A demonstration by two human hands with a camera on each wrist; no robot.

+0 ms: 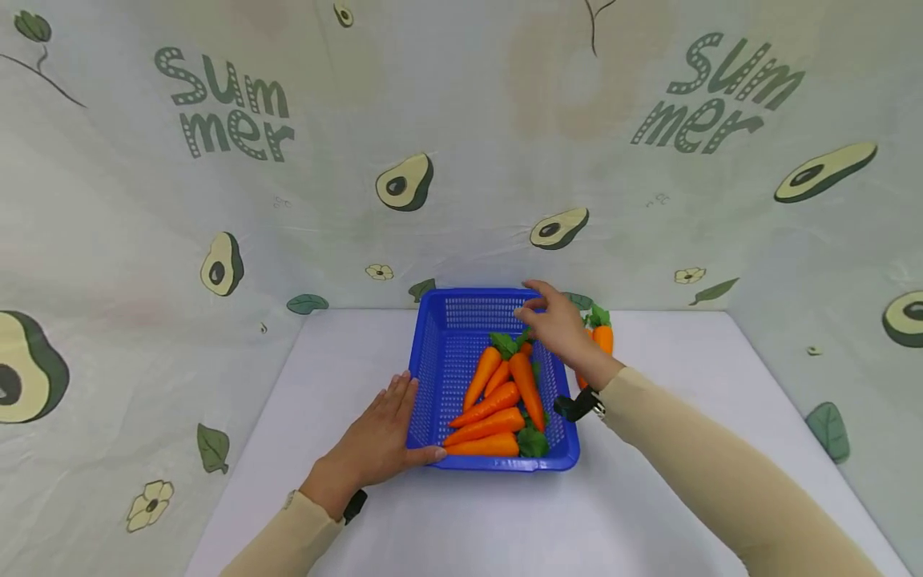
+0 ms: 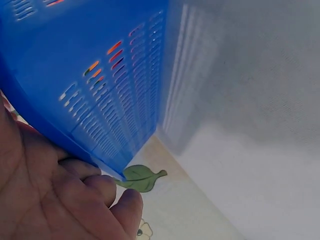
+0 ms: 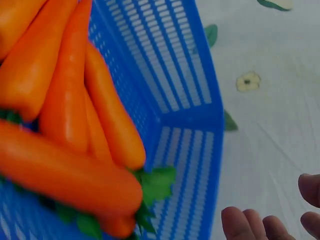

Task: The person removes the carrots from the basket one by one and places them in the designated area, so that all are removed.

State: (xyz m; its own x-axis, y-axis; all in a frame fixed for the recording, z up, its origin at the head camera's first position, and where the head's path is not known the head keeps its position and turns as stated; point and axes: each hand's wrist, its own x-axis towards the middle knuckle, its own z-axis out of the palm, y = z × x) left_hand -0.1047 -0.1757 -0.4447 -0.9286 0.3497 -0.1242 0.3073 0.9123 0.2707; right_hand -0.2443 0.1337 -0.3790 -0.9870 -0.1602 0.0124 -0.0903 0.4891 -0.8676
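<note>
A blue plastic basket stands on the white table with several orange carrots in its near and right part, green leafy tops attached. My left hand rests along the basket's left rim, fingers extended and thumb at the near-left corner. In the left wrist view those fingers lie against the rim. Over the basket's right rim, towards the far corner, hovers my right hand, fingers spread from the thumb and holding nothing. The right wrist view shows its fingertips apart from the carrots.
More carrots lie on the table just right of the basket, partly hidden by my right wrist. A printed cloth with avocados and leaves hangs behind the table and at its sides.
</note>
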